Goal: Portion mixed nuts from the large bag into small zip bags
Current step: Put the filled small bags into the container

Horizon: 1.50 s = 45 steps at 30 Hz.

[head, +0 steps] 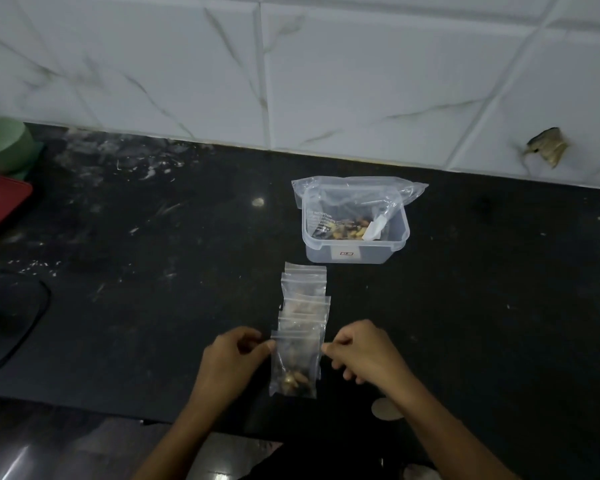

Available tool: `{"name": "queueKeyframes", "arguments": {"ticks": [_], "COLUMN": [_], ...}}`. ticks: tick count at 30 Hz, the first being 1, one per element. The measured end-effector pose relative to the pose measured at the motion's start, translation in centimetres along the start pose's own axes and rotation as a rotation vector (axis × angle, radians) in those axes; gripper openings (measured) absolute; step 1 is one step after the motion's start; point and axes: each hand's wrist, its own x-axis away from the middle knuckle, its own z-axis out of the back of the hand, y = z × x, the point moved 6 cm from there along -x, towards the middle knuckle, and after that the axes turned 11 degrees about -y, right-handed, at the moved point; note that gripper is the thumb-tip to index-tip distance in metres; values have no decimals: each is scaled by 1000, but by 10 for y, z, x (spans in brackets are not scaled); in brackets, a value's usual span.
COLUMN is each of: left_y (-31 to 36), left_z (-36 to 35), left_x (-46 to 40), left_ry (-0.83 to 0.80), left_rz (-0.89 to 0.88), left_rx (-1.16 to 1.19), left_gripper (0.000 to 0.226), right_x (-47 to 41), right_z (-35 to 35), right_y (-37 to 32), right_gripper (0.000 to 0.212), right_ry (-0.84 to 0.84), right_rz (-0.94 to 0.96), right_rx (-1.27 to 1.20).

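A small zip bag [296, 365], clear and holding a few mixed nuts at its bottom, stands upright at the near edge of the dark desk [153, 271]. The left hand [232, 362] pinches the bag's upper left edge between thumb and fingers; the right hand [361, 351] pinches the upper right edge, its other fingers curled under. Each grip is thus pressed together on the bag's top strip. Just behind it, a row of further small zip bags [303, 299] lies overlapping on the desk, leading toward a clear plastic container [355, 237]. The large bag [357, 195] sits inside this container, open, with nuts and a white scoop [374, 227] visible within. White marbled wall tiles [291, 81] back the desk. At far left, a green bowl [0, 143] and a red lid [0, 202].
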Motion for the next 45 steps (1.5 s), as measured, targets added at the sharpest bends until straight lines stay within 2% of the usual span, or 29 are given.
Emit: {"name": "queueKeyframes", "arguments": {"ticks": [5, 14, 16, 22, 25, 28, 31, 34, 36, 39, 42, 45], "left_y": [-16, -16, -15, -11, 3, 41, 92, 144, 172, 192, 187, 177], "left_z": [-17, -21, -24, -29, -23, -11, 2, 11, 19, 32, 42, 41], "left_x": [11, 8, 10, 16, 19, 20, 9, -10, -27, -60, -95, -111], "left_ry": [17, 16, 19, 7, 18, 39, 58, 48, 74, 160, 269, 256], "left_rz": [53, 40, 18, -40, -122, -267, -421, -535, -582, -544, -403, -326], "left_rx": [-33, -40, -9, 29, 59, 75, 41, 26, 28, 25, 4, -7], "left_gripper": [32, 3, 8, 12, 16, 17, 17, 11, 10, 10, 18, 13], "right_x": [4, -5, -7, 1, 14, 28, 37, 38, 35, 24, 2, -20], "right_z": [-24, -44, -45, -44, -37, -15, 22, 68, 98, 138, 169, 188], "right_y": [6, 8, 10, 8, -4, -25, -48, -63, -69, -72, -64, -54], "right_gripper": [26, 29, 25, 18, 12, 37, 26, 9, 7, 8, 13, 12], "right_ry": [-7, 10, 23, -13, -64, -74, 7, 192, 293, 391, 492, 558], "right_rz": [-44, -51, -32, 32, 124, 227, 315, 347, 351, 342, 281, 205], "right_rx": [41, 82, 78, -55, -186, -257, -207, -200, -252, -335, -393, -379]}}
